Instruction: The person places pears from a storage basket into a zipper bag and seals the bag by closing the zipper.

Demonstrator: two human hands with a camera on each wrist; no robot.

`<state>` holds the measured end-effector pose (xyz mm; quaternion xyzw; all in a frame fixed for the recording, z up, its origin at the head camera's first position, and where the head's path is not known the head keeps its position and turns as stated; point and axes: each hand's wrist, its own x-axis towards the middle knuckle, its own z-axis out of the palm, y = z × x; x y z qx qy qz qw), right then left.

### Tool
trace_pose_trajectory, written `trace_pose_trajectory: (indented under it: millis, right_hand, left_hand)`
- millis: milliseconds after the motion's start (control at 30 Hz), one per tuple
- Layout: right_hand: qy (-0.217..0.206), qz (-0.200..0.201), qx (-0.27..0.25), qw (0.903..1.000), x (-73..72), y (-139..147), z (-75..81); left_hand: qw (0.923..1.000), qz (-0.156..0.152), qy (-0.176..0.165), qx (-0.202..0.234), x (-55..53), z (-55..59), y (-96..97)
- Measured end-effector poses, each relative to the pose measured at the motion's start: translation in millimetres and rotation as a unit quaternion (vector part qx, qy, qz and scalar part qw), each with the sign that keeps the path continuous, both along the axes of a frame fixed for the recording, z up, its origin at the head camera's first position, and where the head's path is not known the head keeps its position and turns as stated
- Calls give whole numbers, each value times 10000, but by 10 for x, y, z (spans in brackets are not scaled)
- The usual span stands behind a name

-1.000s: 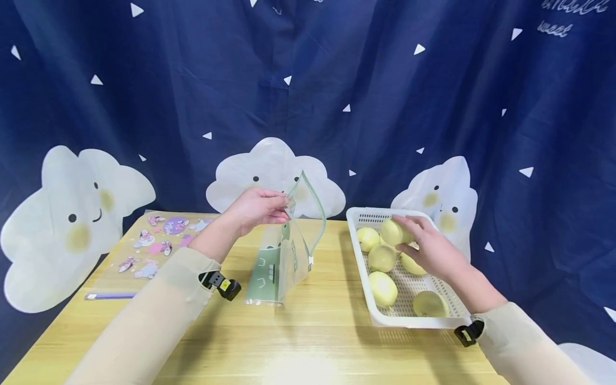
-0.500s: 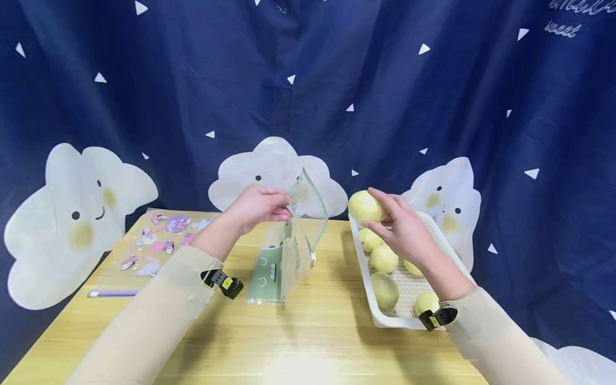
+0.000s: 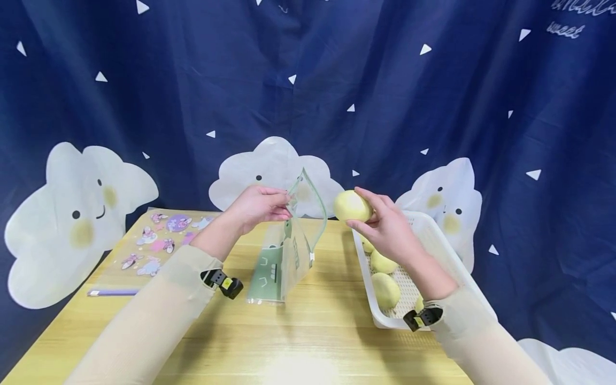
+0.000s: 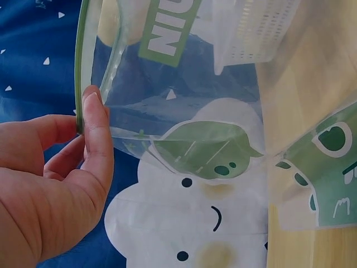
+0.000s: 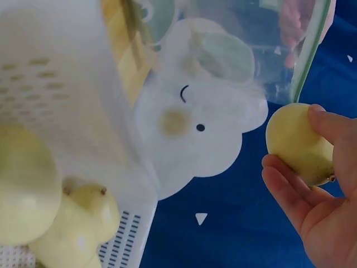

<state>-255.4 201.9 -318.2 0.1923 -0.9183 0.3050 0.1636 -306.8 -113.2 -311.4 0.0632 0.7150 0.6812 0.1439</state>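
One round pale-yellow fruit (image 3: 353, 206) sits pinched between thumb and fingers of the right hand (image 3: 392, 227), raised near the open mouth of a clear plastic zip bag (image 3: 291, 256) with green cartoon print. Left hand (image 3: 260, 207) pinches the bag's green-trimmed top edge; other pale-yellow fruits (image 3: 385, 291) lie in the white perforated plastic basket (image 3: 392, 322). From where I stand, looks best to hold that edge wide, bring the fruit through without snagging the trim, and lower it deep before letting go, since thin film probably sags
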Motion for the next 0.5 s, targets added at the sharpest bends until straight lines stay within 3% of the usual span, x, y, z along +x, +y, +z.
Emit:
trace_pose_trajectory:
  millis: [200, 500]
  right_hand:
    - [55, 9, -173, 9998, 4, -148, 68]
    - [152, 327, -675, 9971, -6, -354, 182]
  left_hand:
    - [9999, -12, -21, 130, -4, -6, 6]
    - [9999, 74, -43, 89, -34, -6, 24]
